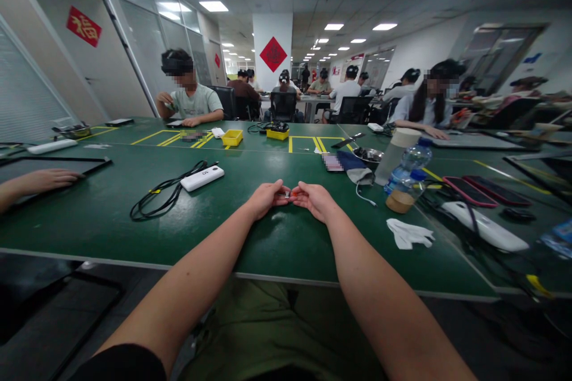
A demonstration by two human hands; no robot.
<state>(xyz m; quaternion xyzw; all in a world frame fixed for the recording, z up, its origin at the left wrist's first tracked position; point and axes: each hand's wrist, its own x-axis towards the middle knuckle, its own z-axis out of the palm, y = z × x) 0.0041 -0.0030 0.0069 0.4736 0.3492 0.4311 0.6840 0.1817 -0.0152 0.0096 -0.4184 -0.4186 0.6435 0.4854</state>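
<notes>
My left hand [267, 198] and my right hand [314, 200] meet above the green table [214, 223], fingertips almost touching. Between the left thumb and fingers is a small silvery piece [286, 194]. The right fingers pinch a small orange-red piece [294, 194]. The two pieces sit end to end; whether they are joined I cannot tell, and both are too small to name. Left of my hands lies a white power bank [202, 178] beside a coiled black cable [156, 193].
To the right stand a water bottle [413, 158], a smaller bottle with brown liquid [402, 199] and a pale tumbler [397, 155]. A crumpled white glove [409, 233] lies nearer. Yellow trays [232, 138] are farther back. Another person's hand [49, 180] rests at the left.
</notes>
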